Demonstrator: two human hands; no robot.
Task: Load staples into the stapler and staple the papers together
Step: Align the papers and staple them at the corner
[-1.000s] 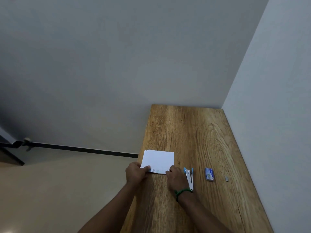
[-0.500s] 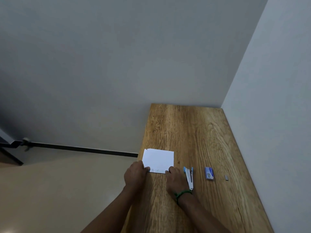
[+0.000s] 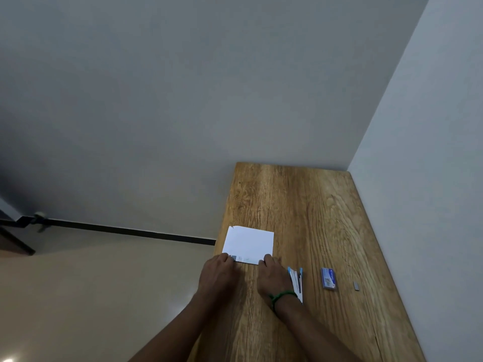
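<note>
A small stack of white papers [image 3: 249, 242] lies flat on the wooden table [image 3: 308, 205] near its left edge. My left hand [image 3: 218, 274] pinches the papers' near left corner. My right hand [image 3: 273, 276], with a green band at the wrist, pinches the near right corner. A blue and white stapler [image 3: 296, 282] lies opened out on the table just right of my right hand. Further right sits a blue staple box [image 3: 328, 278], and beyond it a small grey strip of staples [image 3: 356, 285].
The table runs along a white wall [image 3: 431, 178] on its right and ends at the grey back wall. Its left edge drops to a beige floor [image 3: 91, 296]. A black baseboard [image 3: 125, 229] lines the back wall.
Both hands have stayed on the papers' near edge, shifting slightly. The papers lie flatter and squarer than one second ago. The stapler, box and strip have not moved.
</note>
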